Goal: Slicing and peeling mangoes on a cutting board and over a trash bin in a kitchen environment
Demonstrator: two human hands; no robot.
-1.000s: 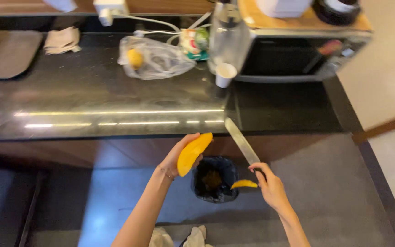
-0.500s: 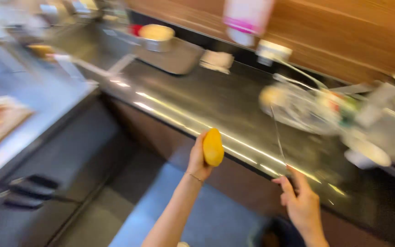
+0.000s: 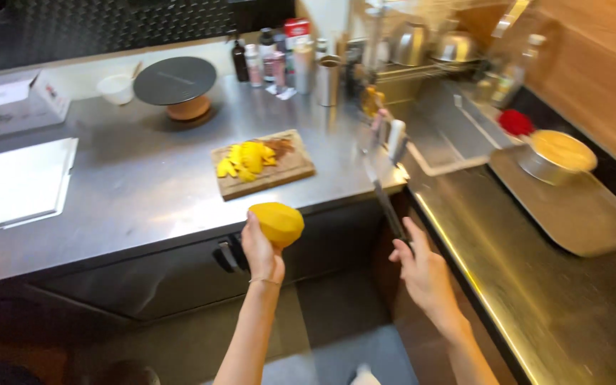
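Stainless steel counters (image 3: 144,192) meet at a corner, one running across the upper part of the view and a second (image 3: 507,285) stretching down the right side beneath a wood-panelled wall. On the first counter lies a wooden cutting board (image 3: 264,165) carrying yellow fruit slices (image 3: 245,158), with a dark round stand (image 3: 175,82) and a small white bowl (image 3: 116,88) behind it and a cluster of bottles and a metal cup (image 3: 328,80) towards the back. A flat metal tray (image 3: 17,184) sits at the left. On the right counter rests a metal pan with pale contents (image 3: 557,153) on a grey tray (image 3: 579,214), a red object (image 3: 516,122) just behind it.

Below the counter edge, the left hand (image 3: 262,253) is raised with a peeled yellow mango (image 3: 276,224) sitting on top of its fingers, which curl up around the fruit's underside and grip it firmly (the upper half of the mango stands clear of them). The right hand (image 3: 422,267) is closed around the handle of a long knife (image 3: 383,192), whose blade points up and away towards the counter corner; the blade is blurred. The two hands are near each other but apart, with the mango just left of the knife.
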